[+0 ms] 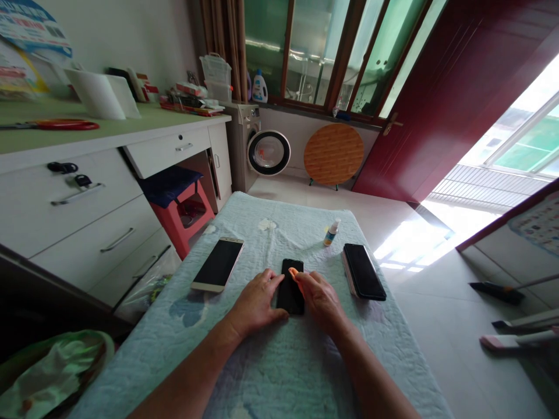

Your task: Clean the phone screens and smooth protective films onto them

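wiping the dark phone (290, 298) seems to be the step in hand: the right hand (322, 295) pinches a small orange cloth (293, 272) at the upper part of the glass, while the left hand (257, 299), thumb and fingers spread apart, rests along the left edge. the next move probably calls for light, even pressure over the lower glass, with the left hand bracing so the phone does not slide. the phone lies flat between both hands on the quilted pale blue cover (262, 372), its screen black and unlit.
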`<state>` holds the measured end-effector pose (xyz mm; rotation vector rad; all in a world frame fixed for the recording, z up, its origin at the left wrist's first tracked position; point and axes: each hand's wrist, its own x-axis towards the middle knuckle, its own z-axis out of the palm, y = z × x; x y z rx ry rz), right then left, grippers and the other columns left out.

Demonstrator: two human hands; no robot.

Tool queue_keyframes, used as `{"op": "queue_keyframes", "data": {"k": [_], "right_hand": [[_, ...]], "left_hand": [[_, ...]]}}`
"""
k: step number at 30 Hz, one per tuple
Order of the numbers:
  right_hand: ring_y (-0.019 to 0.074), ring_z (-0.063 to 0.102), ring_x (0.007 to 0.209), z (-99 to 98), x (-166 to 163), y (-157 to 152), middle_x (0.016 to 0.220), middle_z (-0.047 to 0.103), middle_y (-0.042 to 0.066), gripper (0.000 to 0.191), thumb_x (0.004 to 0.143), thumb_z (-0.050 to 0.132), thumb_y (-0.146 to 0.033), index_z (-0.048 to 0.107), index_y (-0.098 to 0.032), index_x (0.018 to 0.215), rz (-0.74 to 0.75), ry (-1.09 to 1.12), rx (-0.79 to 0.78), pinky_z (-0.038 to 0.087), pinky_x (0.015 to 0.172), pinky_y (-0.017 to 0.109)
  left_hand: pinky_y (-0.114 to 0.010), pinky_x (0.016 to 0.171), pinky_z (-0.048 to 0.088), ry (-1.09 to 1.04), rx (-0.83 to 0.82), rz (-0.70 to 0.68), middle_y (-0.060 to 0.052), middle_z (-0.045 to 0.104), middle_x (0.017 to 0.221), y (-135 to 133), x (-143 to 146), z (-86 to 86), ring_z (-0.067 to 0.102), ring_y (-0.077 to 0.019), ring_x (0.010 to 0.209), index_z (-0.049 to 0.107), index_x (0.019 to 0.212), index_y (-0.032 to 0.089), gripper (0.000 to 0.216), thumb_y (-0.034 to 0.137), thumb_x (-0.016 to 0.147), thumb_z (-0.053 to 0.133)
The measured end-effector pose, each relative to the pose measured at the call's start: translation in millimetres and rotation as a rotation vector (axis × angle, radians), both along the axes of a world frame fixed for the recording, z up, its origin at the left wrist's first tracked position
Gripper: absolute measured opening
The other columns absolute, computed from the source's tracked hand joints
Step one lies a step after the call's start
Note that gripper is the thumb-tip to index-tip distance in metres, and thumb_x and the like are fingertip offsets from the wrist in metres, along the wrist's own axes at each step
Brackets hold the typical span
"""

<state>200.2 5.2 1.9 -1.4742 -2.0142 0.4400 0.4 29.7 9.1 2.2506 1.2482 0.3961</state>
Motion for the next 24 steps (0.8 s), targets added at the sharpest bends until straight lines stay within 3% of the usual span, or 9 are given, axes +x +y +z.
{"op": "queue_keyframes", "data": {"k": [4,9,13,18,21,24], "right_hand": [[0.016,0.053,0.079,-3.4,-0.7,-0.5,0.085,0.053,0.003,0.03,0.096,0.042,-0.026,0.063,-0.026,0.118,-0.025,-0.072,0.002,0.043,0.074,0.026],[0.0208,0.05,0.093,-6.0,-2.2,-0.7,0.101,0.053,0.006,0.033,0.085,0.059,-0.023,0.062,-0.025,0.118,-0.057,-0.1,0.045,0.044,0.086,0.033],[0.0179,0.05,0.086,-6.0,-5.6,1.4,0.092,0.052,0.005,0.025,0.093,0.046,-0.019,0.067,-0.023,0.104,-0.068,-0.054,0.062,0.044,0.079,0.029],[0.0162,0.05,0.084,2.7,-11.3,-3.6,0.088,0.053,0.005,0.026,0.093,0.045,-0.018,0.071,-0.021,0.095,0.113,-0.032,0.035,0.042,0.077,0.028],[0.0152,0.051,0.085,6.9,-13.8,-9.7,0.089,0.053,0.004,0.026,0.087,0.05,-0.011,0.072,-0.021,0.097,0.246,-0.043,0.02,0.042,0.078,0.028],[0.0148,0.05,0.084,7.9,-13.9,-11.7,0.088,0.052,0.004,0.03,0.08,0.052,-0.006,0.072,-0.022,0.095,0.28,-0.062,0.009,0.041,0.077,0.027]], "left_hand": [[-0.035,0.1,0.041,0.002,0.003,0.003,-0.01,0.054,0.119,-0.1,0.6,0.0,0.054,-0.0267,0.111,0.05,0.133,0.017,0.075,0.037,0.066,0.075],[-0.035,0.101,0.04,0.003,-0.002,0.01,-0.01,0.054,0.12,-0.2,1.4,-0.8,0.053,-0.0269,0.112,0.05,0.133,0.018,0.075,0.037,0.066,0.074],[-0.035,0.101,0.04,0.006,-0.008,0.013,-0.01,0.054,0.119,-0.6,1.5,0.6,0.054,-0.0269,0.112,0.051,0.133,0.019,0.073,0.038,0.066,0.074],[-0.036,0.1,0.041,0.0,0.004,0.002,-0.009,0.054,0.118,-0.1,0.9,-1.4,0.054,-0.0273,0.111,0.051,0.132,0.021,0.071,0.038,0.066,0.074],[-0.037,0.099,0.041,0.001,0.02,0.002,-0.01,0.054,0.119,1.3,0.7,-5.1,0.054,-0.0276,0.111,0.051,0.132,0.019,0.072,0.039,0.067,0.074],[-0.037,0.099,0.041,0.004,0.021,-0.001,-0.01,0.053,0.119,2.2,0.5,-6.4,0.054,-0.0276,0.11,0.051,0.132,0.018,0.071,0.04,0.068,0.073]]}}
